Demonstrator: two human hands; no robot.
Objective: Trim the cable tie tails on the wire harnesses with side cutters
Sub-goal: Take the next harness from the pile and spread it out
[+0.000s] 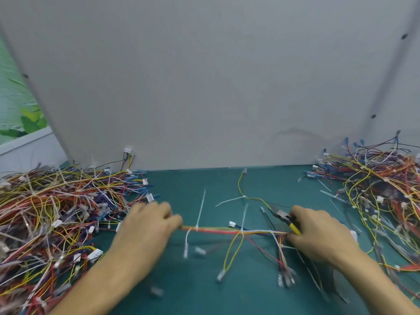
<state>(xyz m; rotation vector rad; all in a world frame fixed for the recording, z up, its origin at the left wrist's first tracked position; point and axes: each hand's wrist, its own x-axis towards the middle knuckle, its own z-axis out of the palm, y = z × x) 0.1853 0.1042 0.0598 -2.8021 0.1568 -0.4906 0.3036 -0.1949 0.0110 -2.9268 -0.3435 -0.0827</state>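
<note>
Harness (218,230) stretched: left hand (147,226) pinches one end; right hand (318,233) grips other end plus side cutters (281,215).

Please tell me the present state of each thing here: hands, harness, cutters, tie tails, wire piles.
harness: stretched straight, held at both ends.
left hand: grips its left end.
right hand: pinches its right end, holds the side cutters.
side cutters: held by the handles, not at any tie.
cable tie tails: long, untrimmed.
left pile: tangled heap.
right pile: tangled heap.
</note>
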